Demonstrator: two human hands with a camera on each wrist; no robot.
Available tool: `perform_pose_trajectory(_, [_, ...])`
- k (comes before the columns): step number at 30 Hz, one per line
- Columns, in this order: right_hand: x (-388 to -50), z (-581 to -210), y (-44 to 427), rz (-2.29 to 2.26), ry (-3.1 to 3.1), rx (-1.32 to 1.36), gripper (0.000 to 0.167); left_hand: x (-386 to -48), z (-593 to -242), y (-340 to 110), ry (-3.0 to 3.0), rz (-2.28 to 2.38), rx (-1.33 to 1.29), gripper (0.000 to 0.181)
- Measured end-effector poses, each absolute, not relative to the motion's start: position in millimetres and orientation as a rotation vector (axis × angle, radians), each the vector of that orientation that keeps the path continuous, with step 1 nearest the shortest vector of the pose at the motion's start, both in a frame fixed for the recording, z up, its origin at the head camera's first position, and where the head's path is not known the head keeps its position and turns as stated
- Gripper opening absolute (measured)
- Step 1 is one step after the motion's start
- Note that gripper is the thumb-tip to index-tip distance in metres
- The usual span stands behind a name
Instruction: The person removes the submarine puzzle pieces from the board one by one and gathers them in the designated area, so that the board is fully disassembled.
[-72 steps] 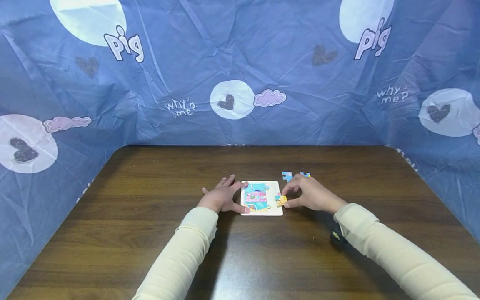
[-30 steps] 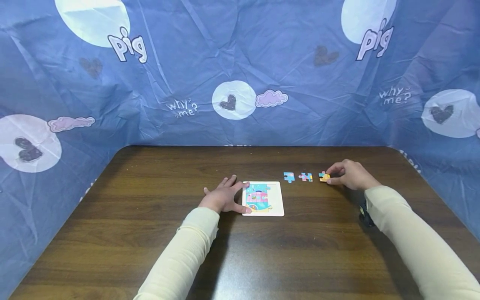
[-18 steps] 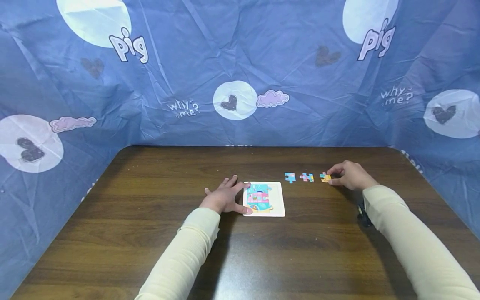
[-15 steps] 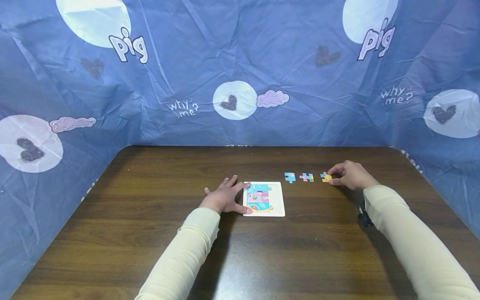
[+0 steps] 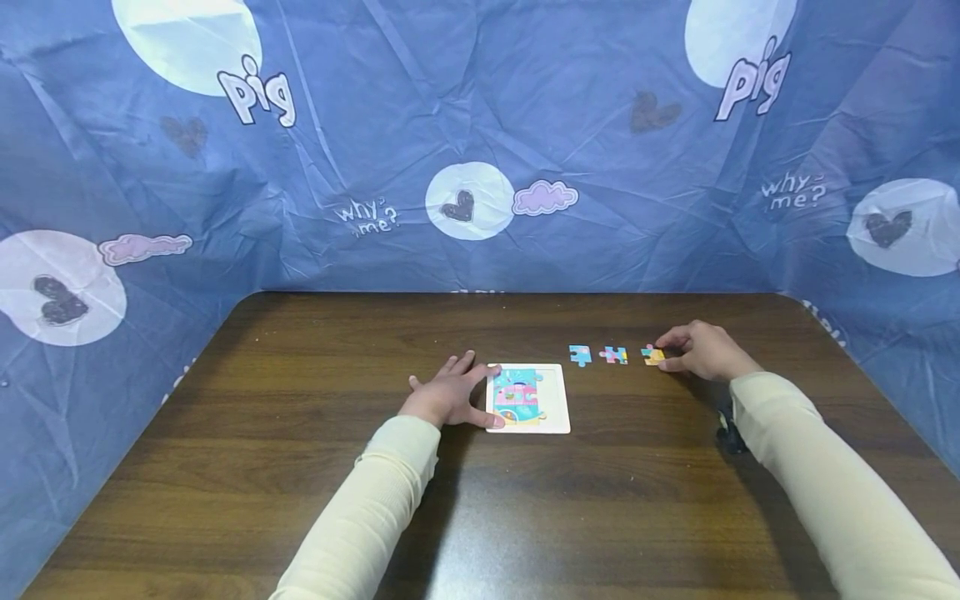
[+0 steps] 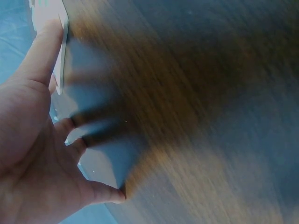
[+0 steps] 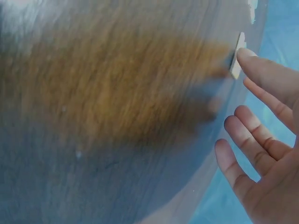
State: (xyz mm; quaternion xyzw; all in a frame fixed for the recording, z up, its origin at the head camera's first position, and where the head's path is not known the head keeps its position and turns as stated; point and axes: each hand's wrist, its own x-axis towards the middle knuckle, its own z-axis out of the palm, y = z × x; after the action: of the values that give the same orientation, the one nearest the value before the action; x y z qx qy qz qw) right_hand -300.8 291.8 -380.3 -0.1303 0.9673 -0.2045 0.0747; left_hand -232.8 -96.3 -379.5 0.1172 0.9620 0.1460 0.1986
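A white square puzzle tray lies on the table, its left part filled with a teal and pink picture and its right part bare. My left hand rests on its left edge, fingers spread, with thumb and index finger on two corners. To the right of the tray, my right hand pinches a yellow and blue puzzle piece at its right side. In the right wrist view, the thumb touches that puzzle piece, seen edge-on, while the other fingers hang loosely. The left wrist view shows the tray's edge under the thumb.
Two other puzzle pieces lie in a row left of the held one: a blue piece and a pink and blue piece. A blue printed cloth stands round the back and sides of the brown wooden table.
From the tray's right side, my right hand has carried the yellow piece right to the end of the row. It has barely moved since. My left hand has stayed on the tray.
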Motion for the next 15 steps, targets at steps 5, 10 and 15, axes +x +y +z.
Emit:
perform_pose_trajectory(5, [-296.3, -378.8, 289.0, -0.725, 2.915, -0.41, 0.039, -232.9, -380.0, -96.1, 2.691, 0.41, 0.322, 0.088])
perform_pose_trajectory(10, [-290.1, -376.2, 278.6, -0.812, 2.893, -0.457, 0.041, -232.2, -379.3, -95.8, 2.687, 0.43, 0.305, 0.088])
perform_pose_trajectory(15, [-284.3, -374.6, 258.8, -0.876, 2.861, -0.454, 0.041, -231.9, -378.5, -95.0, 2.686, 0.437, 0.303, 0.088])
